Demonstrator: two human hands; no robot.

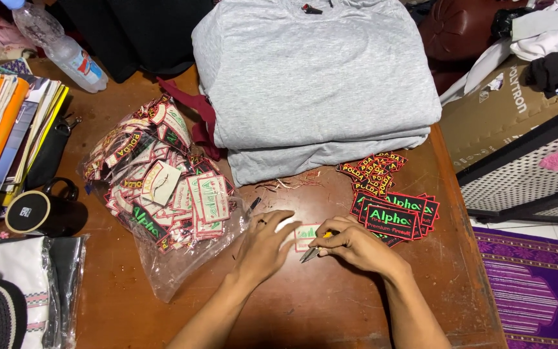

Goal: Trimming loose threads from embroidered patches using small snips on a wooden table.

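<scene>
- The table is brown wood; everything lies on it within arm's reach.
- A stack of folded grey shirts sits at the far edge, probably pushed back to leave bare wood for the hands.
- A clear bag lies open to the left, spilling light-backed patches toward the hands, seemingly a supply pile.
- Two small piles of dark patches lie just right of the hands, face up and loosely squared, which reads as a sorted lot kept apart from the bag.
- The left hand lies flat, fingers together, its tips pressing the left end of one patch, likely to stop it sliding.
- The right hand is curled, pinching small snips at that patch's lower right edge.
- The patch lies flat on the table between the two hands, a light rectangle, its long axis running left to right and slightly tilted; most is hidden by fingers.
- The snips point left and toward the person, blades low against the wood.
- Loose thread trimmings lie near the shirts.
</scene>
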